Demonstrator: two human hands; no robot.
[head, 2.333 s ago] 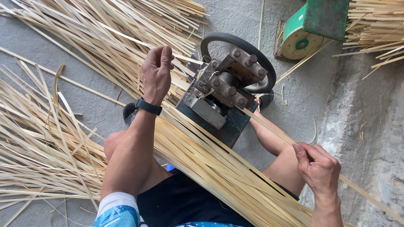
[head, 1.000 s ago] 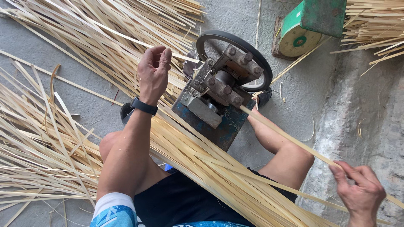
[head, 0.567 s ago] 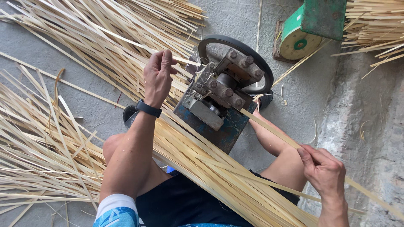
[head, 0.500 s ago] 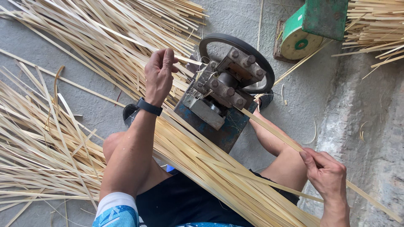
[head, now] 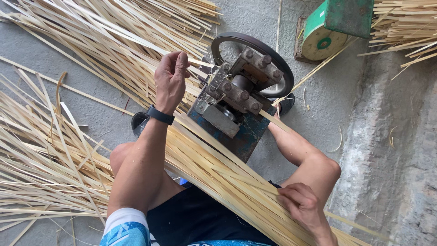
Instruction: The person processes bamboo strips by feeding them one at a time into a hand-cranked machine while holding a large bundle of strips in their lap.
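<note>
A small metal machine (head: pixel 236 107) with bolted rollers, a blue base and a dark hand wheel (head: pixel 255 45) stands on the concrete floor between my knees. My left hand (head: pixel 170 79), with a black wristband, pinches a thin bamboo strip (head: pixel 200 63) at the machine's left side. My right hand (head: pixel 302 205) rests low at the right, fingers closed on strips of the long bamboo bundle (head: pixel 218 173) lying across my lap. Another strip (head: pixel 278 122) sticks out of the machine's right side.
Loose bamboo strips (head: pixel 50 155) cover the floor at left and top left. A green metal device (head: pixel 332 27) stands at top right beside another strip pile (head: pixel 405 23). A rough concrete step (head: pixel 387 150) runs along the right.
My right hand pulled a strip far out to the right, then came back left and down onto the bundle over my lap. My left hand stayed at the machine's left side.
</note>
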